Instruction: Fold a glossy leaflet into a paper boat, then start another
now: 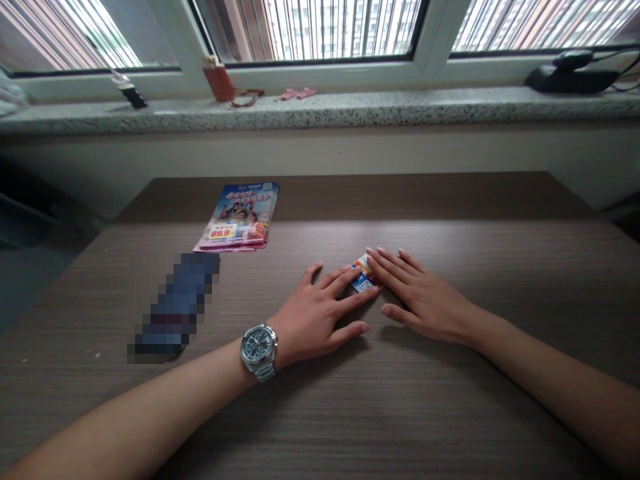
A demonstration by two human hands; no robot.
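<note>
The left hand (315,317) is lying palm down with its fingers spread wide, some of them reaching over a small printed paper (365,287) on the wood-grain table (300,420). The right hand (427,300) is coming in from the other side, also open and flat, its fingers closer together and its fingertips covering the paper's upper and right edges. Neither hand is gripping; both appear to be pressing the paper against the tabletop. The paper is showing blue, orange and white print and a QR code between the fingers. It seems to be folded down to a compact piece, so some folding looks done, but the fingers are hiding its edges, and whether any creasing is left cannot be told. A stack of flyers (239,217) is lying flat and unfolded near the far left part of the table, well apart from the hands. A silver wristwatch (259,348) is circling the left wrist.
</note>
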